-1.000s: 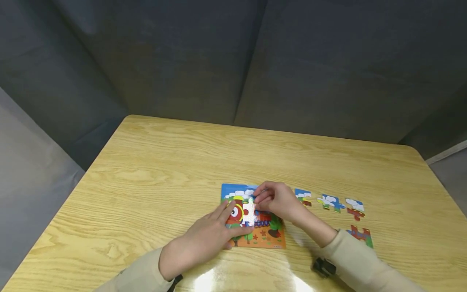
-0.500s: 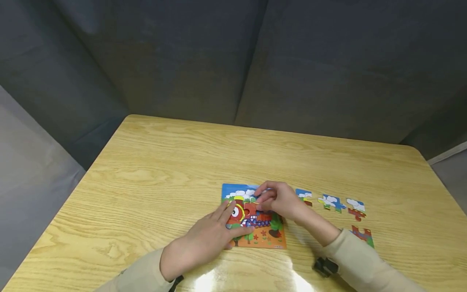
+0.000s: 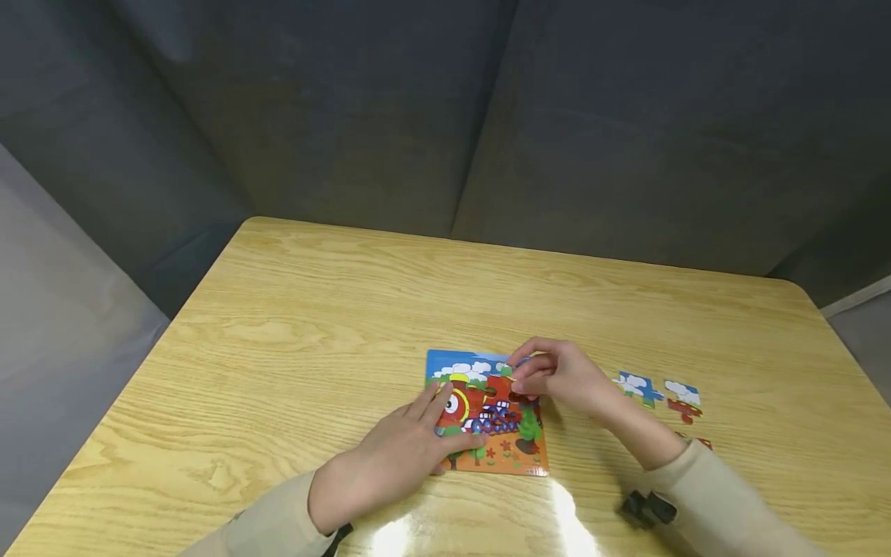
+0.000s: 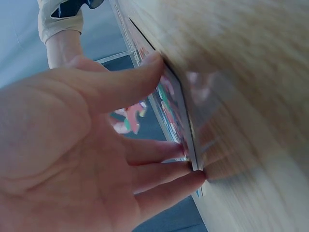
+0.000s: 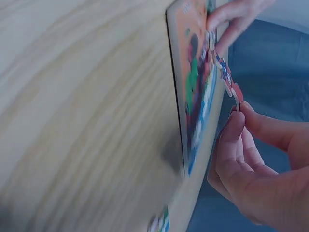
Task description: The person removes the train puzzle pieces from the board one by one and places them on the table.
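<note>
My left hand (image 3: 400, 449) lies over the left part of a jigsaw puzzle board (image 3: 490, 462) printed with a red train, clouds and orange ground. Its fingers are spread and nearly straight; in the left wrist view the thumb and fingertips touch the edge of the board (image 4: 186, 118). My right hand (image 3: 571, 379) is above the upper right part of the board. It pinches a red and blue jigsaw piece (image 5: 227, 77) between thumb and fingers. In the right wrist view the piece is tilted, raised off the board's face.
Right of the board lie loose jigsaw pieces: a cloud piece (image 3: 636, 385), a cloud-and-red piece (image 3: 683, 394) and a red one (image 3: 699, 442) partly hidden by the right sleeve. The wooden table (image 3: 313, 309) ends at a dark curtain (image 3: 592, 131).
My right hand has moved right with the pinched jigsaw piece, from the board's middle toward its right side. It now covers a loose piece seen earlier. My left hand stays in place.
</note>
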Tool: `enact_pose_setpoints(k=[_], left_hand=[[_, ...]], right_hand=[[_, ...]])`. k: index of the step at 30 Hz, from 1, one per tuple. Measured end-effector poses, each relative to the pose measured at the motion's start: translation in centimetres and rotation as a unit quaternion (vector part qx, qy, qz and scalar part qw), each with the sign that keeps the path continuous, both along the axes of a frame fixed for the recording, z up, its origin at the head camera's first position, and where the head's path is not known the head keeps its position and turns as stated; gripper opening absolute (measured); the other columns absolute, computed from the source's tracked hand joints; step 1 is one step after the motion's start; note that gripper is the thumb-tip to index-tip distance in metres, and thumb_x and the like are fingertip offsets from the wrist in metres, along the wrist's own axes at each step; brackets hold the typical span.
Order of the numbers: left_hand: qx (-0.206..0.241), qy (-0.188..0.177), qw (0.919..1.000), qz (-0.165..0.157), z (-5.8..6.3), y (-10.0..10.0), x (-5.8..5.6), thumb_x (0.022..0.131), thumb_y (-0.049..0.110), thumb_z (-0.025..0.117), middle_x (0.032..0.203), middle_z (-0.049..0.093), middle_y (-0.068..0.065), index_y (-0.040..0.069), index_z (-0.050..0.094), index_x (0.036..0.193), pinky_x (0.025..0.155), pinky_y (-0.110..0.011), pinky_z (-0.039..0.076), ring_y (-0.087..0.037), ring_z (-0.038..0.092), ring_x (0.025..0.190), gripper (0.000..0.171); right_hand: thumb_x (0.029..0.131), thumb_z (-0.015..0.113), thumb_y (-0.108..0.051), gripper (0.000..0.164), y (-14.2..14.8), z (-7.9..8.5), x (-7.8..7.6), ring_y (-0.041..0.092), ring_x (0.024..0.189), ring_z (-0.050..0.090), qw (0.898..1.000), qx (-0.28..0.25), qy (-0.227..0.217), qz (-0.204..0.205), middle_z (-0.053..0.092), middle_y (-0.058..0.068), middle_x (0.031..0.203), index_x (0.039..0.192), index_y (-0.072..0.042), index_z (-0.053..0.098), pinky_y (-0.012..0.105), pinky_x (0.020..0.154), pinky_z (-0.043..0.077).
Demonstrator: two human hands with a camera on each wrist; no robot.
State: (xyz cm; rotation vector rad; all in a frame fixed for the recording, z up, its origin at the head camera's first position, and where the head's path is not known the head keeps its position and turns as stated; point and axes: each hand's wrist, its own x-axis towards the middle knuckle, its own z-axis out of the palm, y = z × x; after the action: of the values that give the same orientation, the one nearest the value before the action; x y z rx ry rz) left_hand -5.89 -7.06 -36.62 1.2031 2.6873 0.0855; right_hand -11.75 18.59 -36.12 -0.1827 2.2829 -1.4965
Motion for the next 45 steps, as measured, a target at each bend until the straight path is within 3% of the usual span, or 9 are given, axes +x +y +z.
enact_pose_setpoints(k=[8,21,25,32,45], left_hand=[[0.011,0.011,0.9999,-0.007,0.0,-0.1,0.0,0.093,0.028,0.066,0.150,0.035,-0.028,0.043,0.052,0.141,0.092,-0.045,0.052,-0.042,0.035,0.138,0.053],[-0.004,0.015,0.9999,-0.007,0.0,-0.1,0.1,0.093,0.030,0.065,0.151,0.034,-0.027,0.043,0.051,0.141,0.094,-0.044,0.051,-0.041,0.035,0.138,0.052],[-0.003,0.012,0.9999,-0.006,0.0,0.0,0.0,0.093,0.030,0.064,0.151,0.034,-0.027,0.044,0.050,0.142,0.094,-0.045,0.051,-0.042,0.034,0.138,0.052],[0.002,0.021,0.9997,-0.011,-0.1,0.0,0.0,0.093,0.030,0.065,0.150,0.035,-0.027,0.043,0.051,0.141,0.092,-0.045,0.052,-0.042,0.036,0.137,0.051],[-0.003,0.019,0.9998,-0.009,0.0,0.0,0.0,0.093,0.031,0.065,0.150,0.036,-0.026,0.044,0.051,0.141,0.090,-0.044,0.053,-0.041,0.035,0.138,0.051]], right_hand=[[0.091,0.066,0.000,0.022,4.0,1.1,0.9,0.026,0.080,0.065,1.000,0.015,0.001,-0.011,0.066,0.011,0.089,0.111,0.009,0.059,0.036,0.071,0.056],[0.090,0.068,-0.002,0.026,11.0,-0.2,3.9,0.018,0.078,0.064,0.995,0.092,0.000,-0.022,0.065,0.010,0.090,0.111,0.009,0.059,0.030,0.069,0.056],[0.088,0.070,-0.003,0.024,12.1,-0.3,4.5,0.017,0.076,0.064,0.986,0.160,0.006,-0.035,0.067,0.007,0.087,0.108,0.006,0.062,0.029,0.066,0.054],[0.086,0.074,-0.009,0.017,13.1,-0.2,4.9,0.017,0.073,0.062,0.960,0.274,0.040,-0.038,0.066,0.000,0.081,0.100,-0.001,0.068,0.030,0.064,0.049],[0.082,0.077,-0.007,0.012,13.5,-0.3,4.8,0.016,0.069,0.062,0.942,0.328,0.056,-0.038,0.067,-0.004,0.075,0.092,-0.005,0.071,0.037,0.067,0.048]])
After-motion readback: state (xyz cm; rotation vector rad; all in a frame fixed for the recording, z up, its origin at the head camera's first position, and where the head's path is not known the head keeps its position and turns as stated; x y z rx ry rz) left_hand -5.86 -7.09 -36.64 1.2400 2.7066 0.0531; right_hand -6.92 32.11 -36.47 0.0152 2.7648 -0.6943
